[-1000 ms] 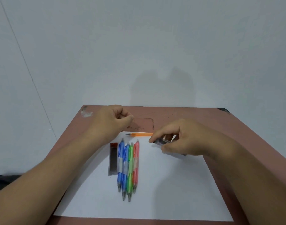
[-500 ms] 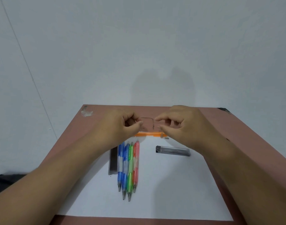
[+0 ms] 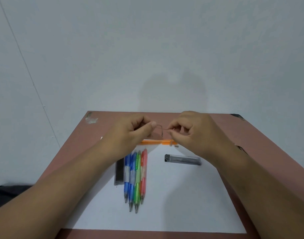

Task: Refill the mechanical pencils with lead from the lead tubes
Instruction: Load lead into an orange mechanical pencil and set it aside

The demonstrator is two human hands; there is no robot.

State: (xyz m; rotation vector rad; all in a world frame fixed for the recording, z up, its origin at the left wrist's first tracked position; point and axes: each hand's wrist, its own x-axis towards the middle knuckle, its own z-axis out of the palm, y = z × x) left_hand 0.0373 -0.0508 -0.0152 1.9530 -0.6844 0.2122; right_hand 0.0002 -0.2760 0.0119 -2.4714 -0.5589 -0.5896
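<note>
My left hand [image 3: 130,133] and my right hand [image 3: 192,135] are held close together over the far part of the table. The right thumb and forefinger pinch a thin dark lead [image 3: 165,129] that points at the left hand. The left fingers are curled shut against the thumb, and anything inside them is hidden. Just below the hands an orange mechanical pencil [image 3: 156,141] lies crosswise, with a small loose piece [image 3: 176,145] by its right end. A clear lead tube [image 3: 183,160] lies on the white paper [image 3: 173,204]. A dark lead tube [image 3: 119,171] lies beside two blue pencils [image 3: 128,178], a green pencil [image 3: 137,180] and a red pencil [image 3: 143,176].
The brown table [image 3: 242,169] stands against a pale wall. A scuffed patch [image 3: 91,119] marks its far left corner and a dark chip [image 3: 237,116] its far right corner. A rectangular outline is scored into the tabletop under the hands.
My right hand set the clear lead tube down on the paper and rose to meet the left hand. Both hands moved farther back, above the orange pencil.
</note>
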